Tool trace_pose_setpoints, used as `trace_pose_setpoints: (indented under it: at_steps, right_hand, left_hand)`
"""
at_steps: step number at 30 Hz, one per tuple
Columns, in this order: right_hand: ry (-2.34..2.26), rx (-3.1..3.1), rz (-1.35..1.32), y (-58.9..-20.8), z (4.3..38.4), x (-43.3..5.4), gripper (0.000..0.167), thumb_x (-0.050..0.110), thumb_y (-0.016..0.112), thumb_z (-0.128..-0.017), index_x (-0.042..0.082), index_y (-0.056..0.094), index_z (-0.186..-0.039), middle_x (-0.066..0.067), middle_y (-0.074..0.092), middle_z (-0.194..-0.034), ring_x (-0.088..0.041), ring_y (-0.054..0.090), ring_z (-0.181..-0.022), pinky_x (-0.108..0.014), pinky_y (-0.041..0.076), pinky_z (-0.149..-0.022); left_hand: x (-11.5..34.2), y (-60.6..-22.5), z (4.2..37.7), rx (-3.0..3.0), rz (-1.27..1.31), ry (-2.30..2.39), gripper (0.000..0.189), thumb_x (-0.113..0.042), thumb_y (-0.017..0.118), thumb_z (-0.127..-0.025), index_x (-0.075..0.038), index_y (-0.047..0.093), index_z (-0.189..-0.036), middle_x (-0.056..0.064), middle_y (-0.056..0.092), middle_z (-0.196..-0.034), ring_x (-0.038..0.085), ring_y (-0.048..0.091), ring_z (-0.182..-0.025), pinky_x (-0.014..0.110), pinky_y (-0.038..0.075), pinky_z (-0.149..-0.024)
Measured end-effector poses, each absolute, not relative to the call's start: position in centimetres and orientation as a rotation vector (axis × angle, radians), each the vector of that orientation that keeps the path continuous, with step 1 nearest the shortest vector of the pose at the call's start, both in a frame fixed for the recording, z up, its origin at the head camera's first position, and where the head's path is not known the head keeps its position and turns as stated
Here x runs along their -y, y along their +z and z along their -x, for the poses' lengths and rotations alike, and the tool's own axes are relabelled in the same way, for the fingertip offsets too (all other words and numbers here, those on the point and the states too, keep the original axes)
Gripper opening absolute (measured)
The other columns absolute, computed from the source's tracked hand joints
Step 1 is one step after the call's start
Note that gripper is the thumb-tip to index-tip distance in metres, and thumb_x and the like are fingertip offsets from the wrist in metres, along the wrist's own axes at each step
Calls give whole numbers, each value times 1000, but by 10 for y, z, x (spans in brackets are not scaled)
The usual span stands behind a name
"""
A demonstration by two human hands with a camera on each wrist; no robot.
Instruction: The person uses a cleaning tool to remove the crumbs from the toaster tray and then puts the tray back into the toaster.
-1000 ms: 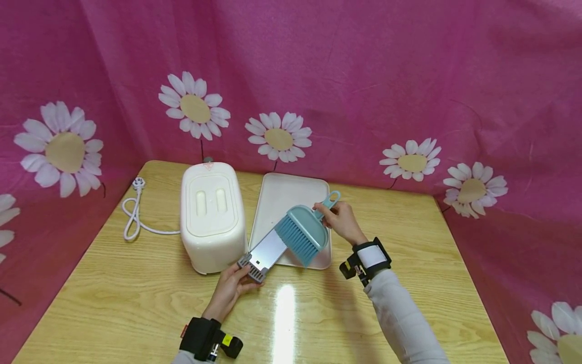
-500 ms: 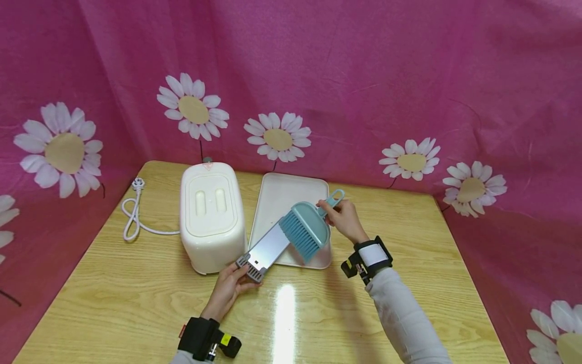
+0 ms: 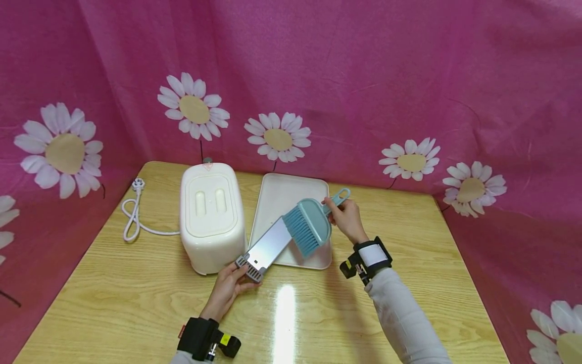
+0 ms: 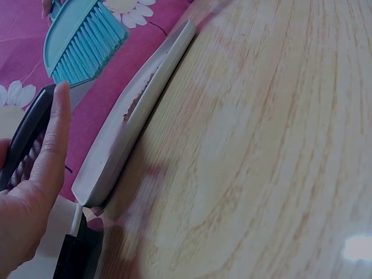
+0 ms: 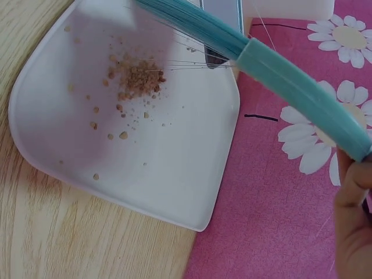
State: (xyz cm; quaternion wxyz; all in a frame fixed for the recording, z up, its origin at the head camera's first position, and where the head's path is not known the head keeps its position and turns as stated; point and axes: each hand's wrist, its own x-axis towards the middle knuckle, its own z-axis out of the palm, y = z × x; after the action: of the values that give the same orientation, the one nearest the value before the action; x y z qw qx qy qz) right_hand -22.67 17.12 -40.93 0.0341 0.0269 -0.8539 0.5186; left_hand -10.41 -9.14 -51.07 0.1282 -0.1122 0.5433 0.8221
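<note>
My left hand [image 3: 228,289] grips the grey slotted end of a flat metal crumb tray [image 3: 271,243], which slants over the white serving tray [image 3: 291,189]. In my right hand [image 3: 346,218] is the handle of a light blue hand brush [image 3: 316,221]. Its bristles lie over the crumb tray's far end; whether they touch it is hard to tell. Below them, in the right wrist view, a small heap of brown crumbs [image 5: 138,78] lies on the white tray, with loose bits scattered around. The left wrist view shows the thumb or a finger stretched along the crumb tray's end.
A white toaster [image 3: 212,212] with a lid on top stands left of the serving tray, close against it. Its white cord and plug [image 3: 135,212] lie further left on the wooden table [image 3: 386,303]. A pink flowered cloth [image 3: 345,76] hangs behind.
The brush has moved slightly up and right, along the crumb tray toward its far end, baring more metal. My left hand and the crumb tray have barely shifted.
</note>
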Motion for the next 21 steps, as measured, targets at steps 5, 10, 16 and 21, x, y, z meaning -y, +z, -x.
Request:
trace_pose_setpoints:
  at_steps: [5, 10, 16, 21]
  right_hand:
    - [1627, 2594, -46, -400, 220, -167, 33, 22, 52, -90, -8, 64, -89, -6, 52, -51, -12, 49, -43, -15, 39, -40]
    - [1620, 2578, 0, -405, 223, -170, 32, 23, 52, -90, -7, 65, -87, -2, 53, -50, -7, 49, -41, -16, 42, -40]
    - [1622, 2580, 82, -408, 225, -173, 33, 24, 53, -90, -6, 65, -84, 2, 52, -46, -5, 49, -39, -17, 43, -40]
    - [1623, 2592, 120, -407, 224, -176, 35, 25, 52, -90, -7, 63, -81, 3, 51, -46, -5, 48, -40, -17, 44, -40]
  left_hand:
    - [91, -510, 103, -1576, 326, 2395, 38, -4, 38, -93, 13, 34, -127, 19, 56, -106, 20, 61, -81, 41, 53, -78]
    - [91, -510, 103, -1571, 317, 2406, 39, -5, 39, -93, 14, 33, -127, 19, 56, -106, 19, 61, -82, 39, 53, -77]
    - [90, -509, 103, -1560, 308, 2418, 40, -4, 39, -94, 15, 32, -128, 21, 54, -108, 18, 60, -82, 38, 53, -77]
    - [90, -510, 103, -1569, 305, 2426, 40, -4, 39, -93, 15, 32, -128, 24, 53, -110, 19, 60, -83, 40, 53, -77]
